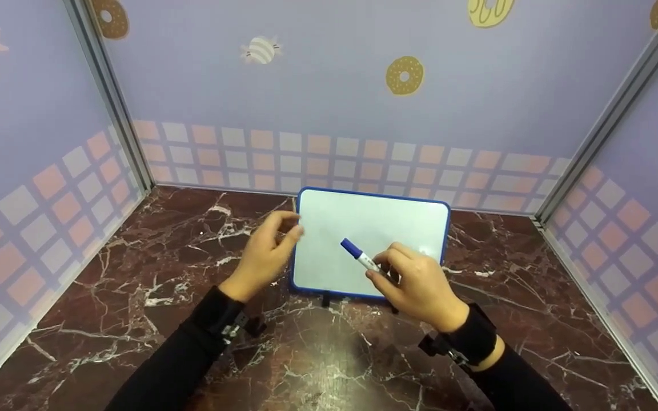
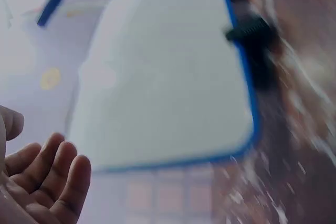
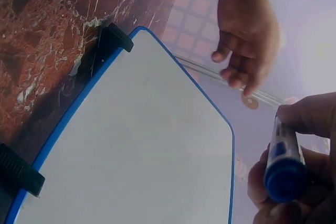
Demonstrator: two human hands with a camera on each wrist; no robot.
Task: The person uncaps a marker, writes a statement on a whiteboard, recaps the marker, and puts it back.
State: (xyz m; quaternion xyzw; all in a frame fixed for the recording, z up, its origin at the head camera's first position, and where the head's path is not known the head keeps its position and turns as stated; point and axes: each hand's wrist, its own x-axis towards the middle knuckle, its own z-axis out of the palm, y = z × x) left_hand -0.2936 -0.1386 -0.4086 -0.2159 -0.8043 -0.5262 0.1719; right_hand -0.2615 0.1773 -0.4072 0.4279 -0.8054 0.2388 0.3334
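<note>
My right hand pinches a whiteboard marker with a white barrel and a blue cap, the capped end pointing up and left in the head view. Behind it stands a small whiteboard with a blue frame, its white face bare of writing. Near the board's left edge is my left hand, fingers loosely bent with nothing in them. The right wrist view looks onto the end of the marker between thumb and fingers. In the left wrist view the blurred fingers hang beside the board.
Dark clips hold the board's lower edge above the brown marbled table. Lilac panels with donut and candy pictures and a checked band enclose the table at the back and both sides. Grey metal posts stand at the corners.
</note>
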